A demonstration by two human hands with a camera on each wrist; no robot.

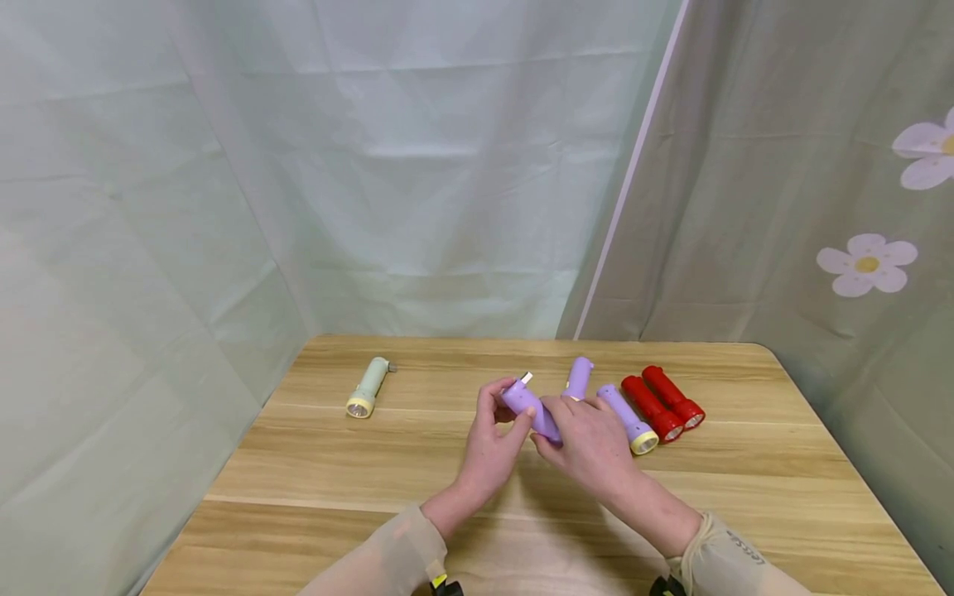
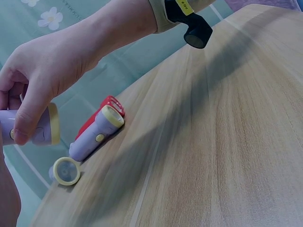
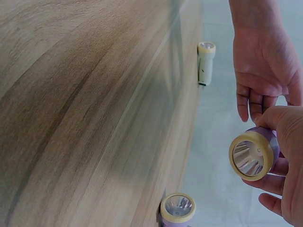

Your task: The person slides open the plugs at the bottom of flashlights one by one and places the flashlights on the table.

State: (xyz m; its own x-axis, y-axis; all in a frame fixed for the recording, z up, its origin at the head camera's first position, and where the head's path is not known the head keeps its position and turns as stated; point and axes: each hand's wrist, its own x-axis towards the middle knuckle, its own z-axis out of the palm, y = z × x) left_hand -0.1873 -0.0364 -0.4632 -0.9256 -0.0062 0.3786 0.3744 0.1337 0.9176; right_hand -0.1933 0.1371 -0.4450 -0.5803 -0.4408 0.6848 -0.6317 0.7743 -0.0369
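Fingers (image 1: 488, 401) of the left hand (image 1: 492, 451) are pinching a purple torch (image 1: 520, 399) near its tail, the right hand (image 1: 598, 447) gripping its head, above the counter (image 1: 350, 476). Two other purple torches (image 1: 622, 409) are lying beside the right hand, two red torches (image 1: 651, 407) toward the far right corner, a green torch (image 1: 369, 385) near the far left corner.

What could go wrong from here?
The raised purple flashlight could drop onto the table if the left hand or right hand slips. Its projecting plug might get knocked. In the head view, the right hand appears close to the resting purple flashlight beside the red flashlights, and may bump it.
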